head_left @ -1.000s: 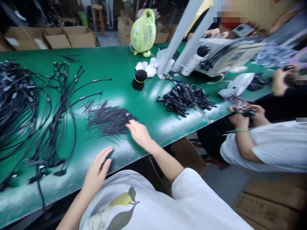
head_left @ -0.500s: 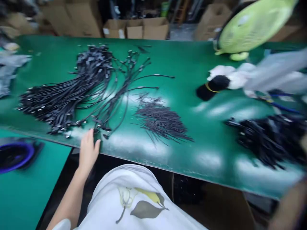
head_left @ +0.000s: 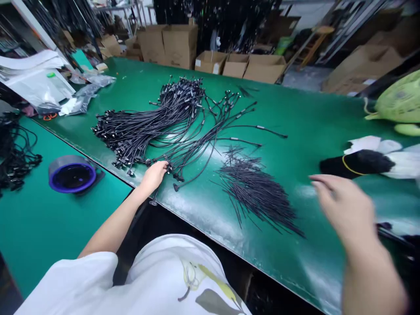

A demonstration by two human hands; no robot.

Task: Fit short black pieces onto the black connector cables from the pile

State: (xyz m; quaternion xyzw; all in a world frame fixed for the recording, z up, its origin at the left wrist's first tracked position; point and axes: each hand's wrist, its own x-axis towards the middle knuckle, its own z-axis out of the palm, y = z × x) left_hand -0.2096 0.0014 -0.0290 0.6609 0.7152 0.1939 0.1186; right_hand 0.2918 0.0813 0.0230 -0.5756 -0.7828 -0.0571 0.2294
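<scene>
My left hand [head_left: 155, 177] is closed in a pinch at the near ends of a loose group of black cables [head_left: 200, 142]. One cable end with a connector [head_left: 153, 202] hangs below its fingers at the table edge. To the left lies a large bundle of black cables [head_left: 147, 116] with small connectors. My right hand [head_left: 348, 205], slightly blurred, is raised over the right side of the table. Its thumb and forefinger are a little apart, with nothing visible between them. A pile of thin black ties [head_left: 260, 190] lies between the hands.
A purple-rimmed tape roll [head_left: 72, 175] and more black cables [head_left: 16, 153] sit on the lower left table. A black bundle with a yellow band [head_left: 357, 162] lies at right, near a green mesh bag [head_left: 398, 98]. Cardboard boxes [head_left: 210, 62] stand beyond the green table [head_left: 305, 118].
The view has swung left. My left hand has closed on a cable end at the near side of the group. My right hand has come up from the lower right corner over the table.
</scene>
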